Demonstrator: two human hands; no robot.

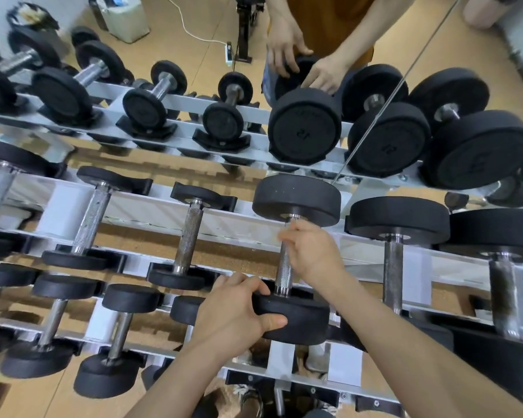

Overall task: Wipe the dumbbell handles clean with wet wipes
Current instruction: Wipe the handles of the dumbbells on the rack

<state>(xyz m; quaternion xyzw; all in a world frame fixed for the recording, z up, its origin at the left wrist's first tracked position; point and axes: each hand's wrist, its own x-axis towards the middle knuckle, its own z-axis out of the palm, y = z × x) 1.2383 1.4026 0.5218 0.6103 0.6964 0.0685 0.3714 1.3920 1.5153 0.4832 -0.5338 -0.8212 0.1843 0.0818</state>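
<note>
Right hand (pixel 313 251) covers upper handle (pixel 284 271); fingertips (pixel 284 236) motion-blurred, anything held inside the grasp not discernible. Left hand (pixel 239 309) hides left rim of near weight (pixel 299 318). Forearms (pixel 175 378) cut by bottom edge. Rightmost dumbbell (pixel 501 297) smeared, cut by right edge.

Black round-headed dumbbell (pixel 296 196) — knurled steel handle (pixel 284 274) — across the white rack (pixel 224 226)

Six black rubber-headed dumbbells with knurled steel handles (pixel 191 236) lie across the upper rails of one white metal rack (pixel 242 226); at least four more sit on its lower rails, some partly hidden.
</note>
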